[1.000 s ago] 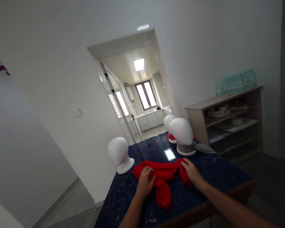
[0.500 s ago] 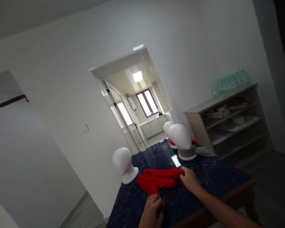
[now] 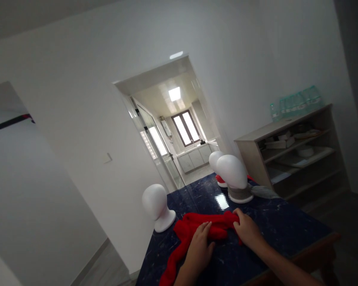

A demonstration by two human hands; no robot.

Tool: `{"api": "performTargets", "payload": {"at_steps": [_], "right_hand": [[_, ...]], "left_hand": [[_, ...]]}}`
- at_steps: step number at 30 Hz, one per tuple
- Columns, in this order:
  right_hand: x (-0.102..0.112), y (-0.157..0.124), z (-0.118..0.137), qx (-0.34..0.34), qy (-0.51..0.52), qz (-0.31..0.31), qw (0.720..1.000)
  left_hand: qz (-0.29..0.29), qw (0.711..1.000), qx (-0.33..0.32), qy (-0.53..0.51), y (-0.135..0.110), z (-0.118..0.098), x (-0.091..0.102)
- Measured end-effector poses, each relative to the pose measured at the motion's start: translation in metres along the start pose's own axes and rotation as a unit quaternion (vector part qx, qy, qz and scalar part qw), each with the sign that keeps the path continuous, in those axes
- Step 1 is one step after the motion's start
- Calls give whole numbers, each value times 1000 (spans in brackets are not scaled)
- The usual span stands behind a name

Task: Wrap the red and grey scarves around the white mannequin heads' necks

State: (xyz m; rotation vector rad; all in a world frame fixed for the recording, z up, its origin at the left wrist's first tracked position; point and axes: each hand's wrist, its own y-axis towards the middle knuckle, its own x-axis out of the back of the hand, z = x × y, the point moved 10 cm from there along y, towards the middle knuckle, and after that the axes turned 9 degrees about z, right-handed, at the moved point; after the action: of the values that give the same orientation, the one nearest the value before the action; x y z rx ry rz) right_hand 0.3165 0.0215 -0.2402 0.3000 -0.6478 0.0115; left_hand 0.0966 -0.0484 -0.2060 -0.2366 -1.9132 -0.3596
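Note:
A red scarf (image 3: 193,227) lies bunched on the dark blue marbled table (image 3: 283,230), with one end trailing off the near left edge. My left hand (image 3: 199,248) lies on the scarf's middle, fingers stretched forward and flat. My right hand (image 3: 248,229) is closed on the scarf's right end. A bare white mannequin head (image 3: 156,205) stands just left of the scarf. Behind it stands another white head (image 3: 233,174) with a grey scarf round its neck, and a third head (image 3: 214,161) with red cloth at its base.
A wooden shelf unit (image 3: 298,151) with boxes and papers stands against the right wall, with clear bottles (image 3: 296,104) on top. A doorway (image 3: 173,131) behind the table leads to a bright kitchen. The floor drops away left of the table.
My left hand moved forward from the near table edge onto the scarf and flattened out. One scarf end now hangs off the near left edge. My right hand stayed on the right end.

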Motion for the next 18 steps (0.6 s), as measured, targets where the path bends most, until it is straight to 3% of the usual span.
{"api": "performTargets", "payload": {"at_steps": [2,4,6,8,11,15,18], "right_hand": [[2,0,2,19,-20,-13,1000],[5,-2,4,30,-47,-29,998],[12,-5,6,38,-64,-48,996],[21,-11,15,59,-61,-74,994],[31,-23,50,131,-4,-89,987],[10,-23,112,154,212,36,964],[-5,-14,162,161,327,110,924]], "left_hand": [[-3,1000,-15,6,21,-11,0],[-33,999,0,-24,32,-9,12],[-64,988,29,-140,36,4,29],[-81,958,44,-271,34,15,45],[-81,903,27,-421,25,16,68],[-59,832,-20,-551,14,-4,97],[-25,826,-54,-561,9,-22,113]]}}
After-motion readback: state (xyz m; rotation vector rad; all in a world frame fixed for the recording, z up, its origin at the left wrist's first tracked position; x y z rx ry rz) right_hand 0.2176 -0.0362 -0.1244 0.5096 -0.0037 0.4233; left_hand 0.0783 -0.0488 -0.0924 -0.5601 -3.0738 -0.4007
